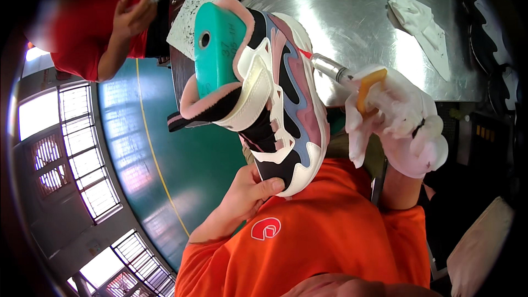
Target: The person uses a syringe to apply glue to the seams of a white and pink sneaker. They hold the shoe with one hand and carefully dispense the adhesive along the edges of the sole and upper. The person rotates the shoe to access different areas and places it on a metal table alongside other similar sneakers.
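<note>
A multicoloured sneaker point(300, 107) in white, pink, blue and black is held up on its side in front of me. A teal shoe last point(217, 69) with a round hole fills its opening. My left hand point(250, 190) grips the toe end, thumb on the upper. On my right hand point(396, 118) is a white covering, with an orange-yellow piece point(370, 89) by the fingers. That hand is closed on a silver pen-like tool point(329, 67) with a red tip. The tip is at the sneaker's side, close to the sole edge; whether it touches cannot be made out.
Behind the sneaker lies a shiny metal table point(352, 0) with a crumpled white cloth point(421, 27) and a speckled white block point(190, 22). At the far left, a person in red point(104, 22) holds a thin tool. Dark shoe parts point(484, 33) line the right side.
</note>
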A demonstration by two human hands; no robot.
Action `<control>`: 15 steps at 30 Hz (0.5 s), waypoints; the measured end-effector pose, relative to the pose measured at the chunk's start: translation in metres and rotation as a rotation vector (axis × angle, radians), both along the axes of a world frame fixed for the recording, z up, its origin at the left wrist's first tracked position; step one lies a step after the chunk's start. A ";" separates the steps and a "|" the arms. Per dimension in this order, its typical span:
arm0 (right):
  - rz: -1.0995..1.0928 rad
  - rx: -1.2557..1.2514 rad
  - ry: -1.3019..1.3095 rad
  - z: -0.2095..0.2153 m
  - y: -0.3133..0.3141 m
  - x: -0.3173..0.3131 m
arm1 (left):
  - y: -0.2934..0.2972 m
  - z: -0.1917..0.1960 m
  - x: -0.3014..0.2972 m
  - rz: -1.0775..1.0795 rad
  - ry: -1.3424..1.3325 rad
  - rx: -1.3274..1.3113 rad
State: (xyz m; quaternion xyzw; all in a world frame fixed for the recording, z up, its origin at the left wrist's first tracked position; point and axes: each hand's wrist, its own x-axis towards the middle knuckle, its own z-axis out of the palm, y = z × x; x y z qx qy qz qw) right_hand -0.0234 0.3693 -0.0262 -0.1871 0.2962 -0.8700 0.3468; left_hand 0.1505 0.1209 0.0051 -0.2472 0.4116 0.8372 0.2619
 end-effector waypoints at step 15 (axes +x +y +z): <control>-0.063 0.070 -0.039 0.047 -0.008 0.028 | 0.006 -0.038 0.010 0.125 0.137 0.255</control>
